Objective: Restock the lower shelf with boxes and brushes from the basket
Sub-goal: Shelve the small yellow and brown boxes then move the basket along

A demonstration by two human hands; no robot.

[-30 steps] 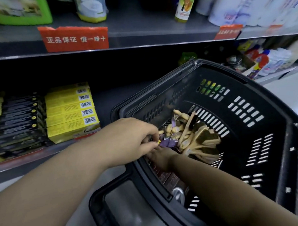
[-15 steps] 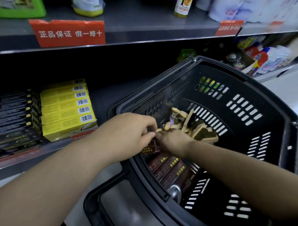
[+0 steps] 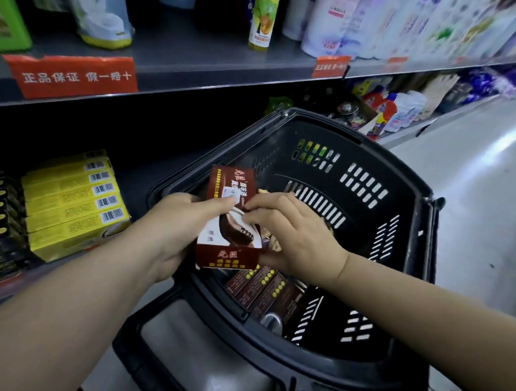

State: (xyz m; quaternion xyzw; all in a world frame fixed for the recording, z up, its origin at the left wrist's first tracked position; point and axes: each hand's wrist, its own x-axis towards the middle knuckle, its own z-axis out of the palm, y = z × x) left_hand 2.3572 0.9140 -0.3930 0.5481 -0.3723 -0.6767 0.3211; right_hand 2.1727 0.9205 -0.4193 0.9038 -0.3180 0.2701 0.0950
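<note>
Lower shelf (image 3: pixel 138 182): yellow boxes (image 3: pixel 71 203) stacked just beside black boxes (image 3: pixel 1 224).

Plastic and printed card
Black basket (image 3: pixel 397 171): moulded plastic, faint sheen; maroon box (image 3: pixel 232 255) above it: glossy card; yellow boxes (image 3: pixel 71 215) left of it: matt card.

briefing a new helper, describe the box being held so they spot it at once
Find the big black basket in front of the shelves. Above its near side, the left hand and right hand hold one dark red box with a white panel on its front. Unlike the similar boxes lying flat in the basket below, it is raised and faces you.
</note>
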